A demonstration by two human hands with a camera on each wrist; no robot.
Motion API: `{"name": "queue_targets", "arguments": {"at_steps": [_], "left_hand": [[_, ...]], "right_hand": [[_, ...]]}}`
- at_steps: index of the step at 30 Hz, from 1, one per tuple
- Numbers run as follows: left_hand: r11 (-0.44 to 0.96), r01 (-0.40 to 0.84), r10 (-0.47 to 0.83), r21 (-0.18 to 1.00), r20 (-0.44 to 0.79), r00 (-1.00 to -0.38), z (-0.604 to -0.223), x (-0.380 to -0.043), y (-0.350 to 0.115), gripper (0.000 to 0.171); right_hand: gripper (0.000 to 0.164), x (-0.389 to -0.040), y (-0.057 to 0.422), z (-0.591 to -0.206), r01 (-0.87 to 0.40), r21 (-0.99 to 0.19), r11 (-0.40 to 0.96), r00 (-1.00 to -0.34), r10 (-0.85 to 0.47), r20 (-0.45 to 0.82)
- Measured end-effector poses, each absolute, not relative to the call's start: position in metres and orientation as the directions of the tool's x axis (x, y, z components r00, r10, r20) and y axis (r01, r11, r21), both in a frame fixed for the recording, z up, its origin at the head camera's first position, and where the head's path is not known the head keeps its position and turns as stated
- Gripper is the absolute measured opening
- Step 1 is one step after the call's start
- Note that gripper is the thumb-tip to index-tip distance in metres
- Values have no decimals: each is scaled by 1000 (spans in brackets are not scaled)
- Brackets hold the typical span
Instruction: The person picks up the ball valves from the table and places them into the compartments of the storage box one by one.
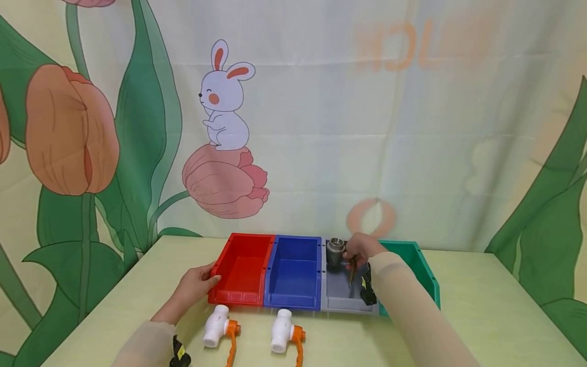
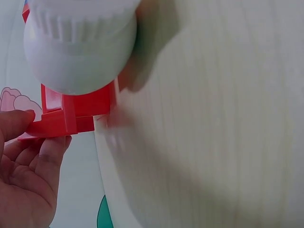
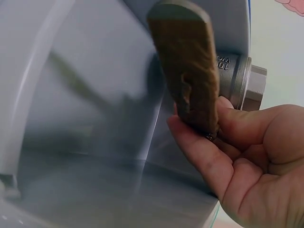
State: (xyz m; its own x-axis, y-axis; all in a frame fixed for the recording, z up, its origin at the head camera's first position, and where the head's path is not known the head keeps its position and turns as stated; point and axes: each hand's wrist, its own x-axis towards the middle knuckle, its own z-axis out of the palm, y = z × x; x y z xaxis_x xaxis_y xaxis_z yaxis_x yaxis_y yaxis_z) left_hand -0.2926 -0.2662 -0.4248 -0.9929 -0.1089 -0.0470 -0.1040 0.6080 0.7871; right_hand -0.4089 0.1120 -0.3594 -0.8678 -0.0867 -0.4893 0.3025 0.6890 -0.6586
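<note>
My left hand [image 1: 194, 285] grips the left side wall of a red bin [image 1: 239, 297]. In the left wrist view its thumb and fingers pinch the red edge from both sides. Over the grey bin [image 1: 349, 305], my right hand [image 1: 365, 247] pinches a metal ball valve [image 1: 336, 251] by its handle. That handle [image 3: 186, 71] looks brown and flat in the right wrist view, pointing away from the fingers. The valve's steel body sits at the back of the grey bin, partly behind the hand. Whether it touches the bin floor I cannot tell.
Between red and grey stands a blue bin [image 1: 293, 300]; a green bin [image 1: 432, 285] is at the right, partly behind my right forearm. Two white plastic valves, one left [image 1: 215, 329] and one right [image 1: 281, 334], lie before the bins with orange handles. A printed curtain [image 1: 298, 127] hangs behind.
</note>
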Motion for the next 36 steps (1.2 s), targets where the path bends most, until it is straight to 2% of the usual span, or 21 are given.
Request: {"name": "queue_targets", "arguments": {"at_steps": [14,22,26,30,33,36], "left_hand": [[612,-102,-116,784,-38,-992,-425,-291,-265,56],[616,-92,-113,783,-27,-993,-424,-292,-264,55],[610,-96,-115,787,-32,-993,-425,-292,-265,56],[608,-98,-114,788,-36,-993,-425,-292,-265,56],[620,-89,-109,780,-27,-994,-425,-293,-266,55],[627,-84,-106,775,-22,-994,-424,-294,-267,55]], "right_hand": [[27,-419,110,-369,320,-619,718,-843,-83,-532],[22,-419,108,-369,259,-567,782,-853,-90,-514],[21,-437,109,-384,228,-519,824,-844,-98,-527],[24,-491,120,-431,215,-501,839,-821,-123,-558],[28,-515,126,-452,162,-469,868,-823,-143,-549],[35,-495,122,-432,63,-416,907,-816,-193,-545]]}}
